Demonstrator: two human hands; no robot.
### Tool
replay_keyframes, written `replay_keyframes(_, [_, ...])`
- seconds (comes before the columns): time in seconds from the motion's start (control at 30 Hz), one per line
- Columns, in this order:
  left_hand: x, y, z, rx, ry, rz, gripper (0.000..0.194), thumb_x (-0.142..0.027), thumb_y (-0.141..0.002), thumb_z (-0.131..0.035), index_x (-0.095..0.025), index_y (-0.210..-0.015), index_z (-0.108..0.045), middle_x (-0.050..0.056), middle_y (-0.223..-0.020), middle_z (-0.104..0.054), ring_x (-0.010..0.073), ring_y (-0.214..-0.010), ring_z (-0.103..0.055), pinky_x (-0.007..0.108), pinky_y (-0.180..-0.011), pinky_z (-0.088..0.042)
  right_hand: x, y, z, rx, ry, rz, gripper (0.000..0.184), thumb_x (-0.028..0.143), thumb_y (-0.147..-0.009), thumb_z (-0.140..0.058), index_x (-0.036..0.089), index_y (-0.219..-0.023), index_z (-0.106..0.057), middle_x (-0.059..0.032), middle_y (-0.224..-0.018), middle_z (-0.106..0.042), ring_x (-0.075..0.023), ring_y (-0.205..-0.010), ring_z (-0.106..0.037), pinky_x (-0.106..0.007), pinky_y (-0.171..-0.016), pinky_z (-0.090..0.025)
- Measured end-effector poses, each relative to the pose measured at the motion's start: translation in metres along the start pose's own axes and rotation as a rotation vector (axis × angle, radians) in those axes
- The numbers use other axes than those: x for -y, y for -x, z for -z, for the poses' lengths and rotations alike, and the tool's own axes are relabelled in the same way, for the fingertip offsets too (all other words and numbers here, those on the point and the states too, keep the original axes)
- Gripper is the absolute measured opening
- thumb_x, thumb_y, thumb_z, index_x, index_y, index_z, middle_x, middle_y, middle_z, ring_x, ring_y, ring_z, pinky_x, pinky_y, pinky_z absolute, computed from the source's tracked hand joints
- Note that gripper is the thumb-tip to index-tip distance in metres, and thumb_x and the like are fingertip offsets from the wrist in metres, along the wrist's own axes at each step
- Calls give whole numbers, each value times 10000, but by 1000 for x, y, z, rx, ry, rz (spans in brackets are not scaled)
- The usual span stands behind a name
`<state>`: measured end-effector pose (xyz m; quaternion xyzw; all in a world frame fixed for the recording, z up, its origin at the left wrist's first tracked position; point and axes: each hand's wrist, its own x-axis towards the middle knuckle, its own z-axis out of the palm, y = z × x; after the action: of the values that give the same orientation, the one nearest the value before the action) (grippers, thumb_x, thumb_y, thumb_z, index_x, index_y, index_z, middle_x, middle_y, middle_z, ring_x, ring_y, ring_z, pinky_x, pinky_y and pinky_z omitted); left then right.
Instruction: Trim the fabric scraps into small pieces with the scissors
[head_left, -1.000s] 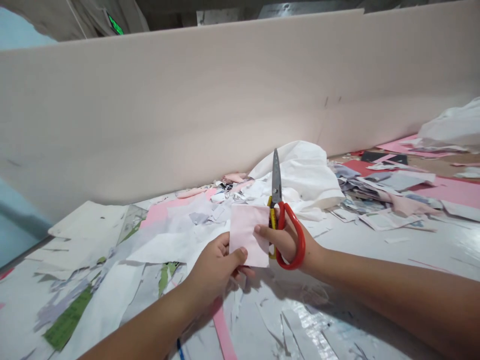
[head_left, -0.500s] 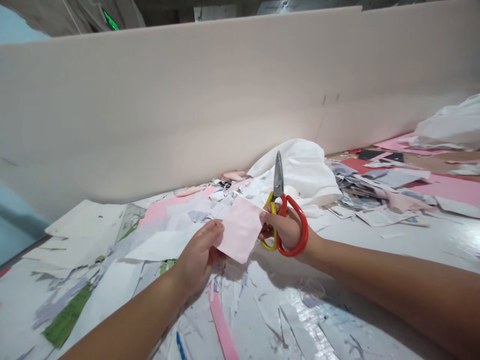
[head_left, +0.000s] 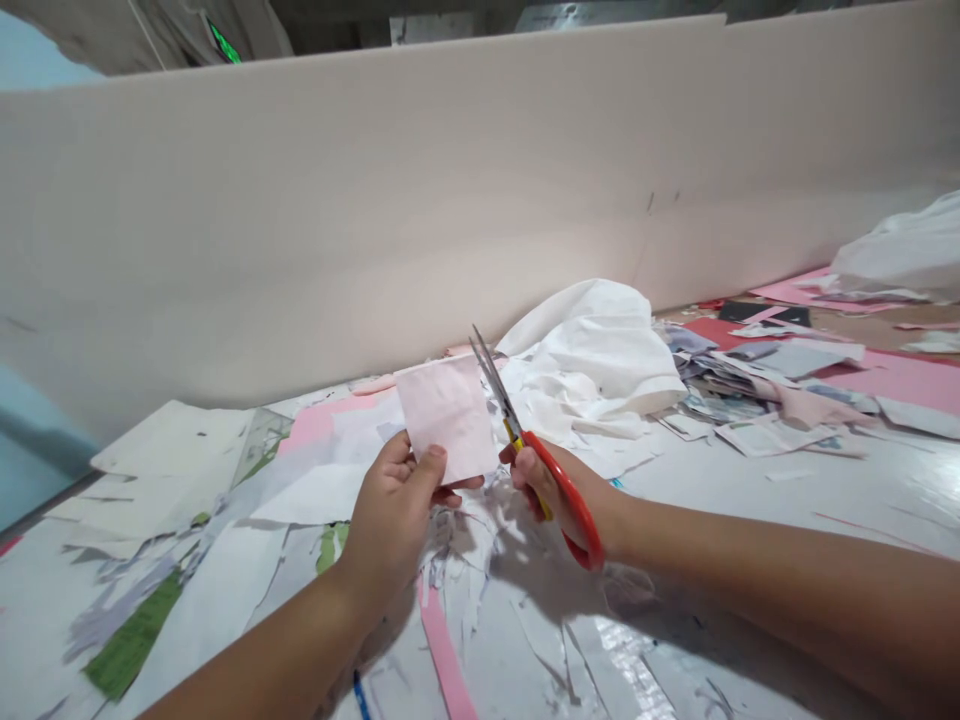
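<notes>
Several paper scraps [head_left: 465, 540] lay heaped around a crumpled white cloth [head_left: 592, 365], with a pale panel [head_left: 375, 200] behind it and a loose paper pile [head_left: 757, 385] right of it. Pink paper square [head_left: 446, 418] sat just left of the cloth, pinched upright between left hand [head_left: 394, 520] thumb and fingers; right hand [head_left: 544, 490] clenched red-handled scissors [head_left: 576, 505], blades [head_left: 489, 382] tilted up touching the square's right edge, both hands angled in from below

The right hand [head_left: 551, 490] hides most of the yellow handle of the scissors [head_left: 574, 500]. A blue object [head_left: 361, 697] is cut off by the bottom edge, a white bundle [head_left: 900, 255] by the right edge, and a green sign [head_left: 223, 45] is too blurred to read.
</notes>
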<state>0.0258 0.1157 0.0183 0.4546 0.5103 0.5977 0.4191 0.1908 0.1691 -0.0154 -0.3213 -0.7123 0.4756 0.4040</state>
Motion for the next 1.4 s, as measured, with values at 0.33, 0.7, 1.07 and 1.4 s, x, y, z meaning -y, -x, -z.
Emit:
replay_keyframes(0.33, [-8, 14, -8, -2, -56, 23, 247, -393, -773, -557, -229, -958, -546, 2, -853, -682, 154, -741, -667, 200, -554, -470, 11, 9, 0, 74, 279, 194, 584, 665, -818, -173, 196, -569, -415, 4, -530, -445, -125, -498, -383, -263, -469, -291])
replay_keyframes(0.7, [-8, 15, -11, 18, -63, 13, 242, -378, -782, -552, -220, -965, -539, 12, -874, -674, 158, -705, -672, 206, -535, -478, 12, 12, 0, 49, 381, 165, 646, 679, -808, -106, 192, -536, -431, -12, -524, -458, -134, -507, -393, -271, -485, -301])
replay_keyframes(1.07, [-8, 19, -13, 29, -52, 49, 253, -391, -776, -555, -207, -950, -550, 22, -834, -683, 164, -699, -672, 223, -548, -473, 11, 12, -1, 36, 380, 95, 643, 684, -803, -148, 191, -479, -404, 1, -436, -430, -121, -458, -369, -251, -446, -278])
replay_keyframes(1.4, [-6, 17, -11, 12, -28, 67, 227, -409, -747, -585, -195, -799, -530, -38, -654, -597, 180, -672, -675, 235, -545, -473, 11, 12, -2, 40, 378, 56, 599, 650, -824, -187, 196, -497, -402, 7, -435, -433, -110, -429, -355, -249, -433, -266])
